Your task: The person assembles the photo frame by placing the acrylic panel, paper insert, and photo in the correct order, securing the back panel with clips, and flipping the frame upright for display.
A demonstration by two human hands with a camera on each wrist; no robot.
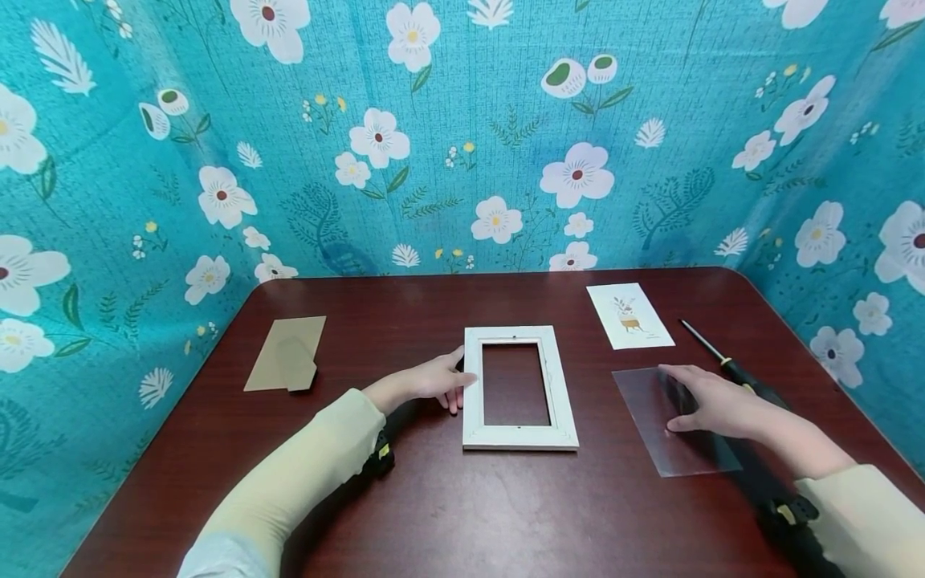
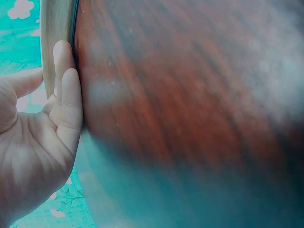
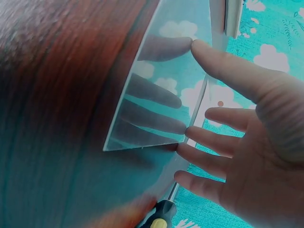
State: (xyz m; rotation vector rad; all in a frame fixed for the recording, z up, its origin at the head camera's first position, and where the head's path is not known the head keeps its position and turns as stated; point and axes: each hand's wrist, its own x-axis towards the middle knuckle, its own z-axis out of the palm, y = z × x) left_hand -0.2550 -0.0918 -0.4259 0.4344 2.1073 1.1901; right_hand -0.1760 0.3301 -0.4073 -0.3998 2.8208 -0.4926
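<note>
In the head view my left hand (image 1: 438,379) is at the left side of a white picture frame (image 1: 565,409) lying on the table, its opening bare. The thumb lies over the frame's left bar; in the left wrist view the fingers (image 2: 71,95) rest along its side edge. My right hand (image 1: 711,401) is spread over a clear, thin rectangular sheet (image 1: 646,421). Seen from the right wrist, the thumb tip touches the sheet (image 3: 161,114), which mirrors the fingers, and the other fingers (image 3: 213,137) reach its far edge, nearly straight.
A card with a small animal drawing (image 1: 630,315) lies behind the clear sheet. At the right is a screwdriver (image 1: 711,345) with a black and yellow handle, partly behind my right hand. A brown backing board (image 1: 287,353) with a stand flap lies far left. Floral cloth (image 1: 448,160) hangs behind the table.
</note>
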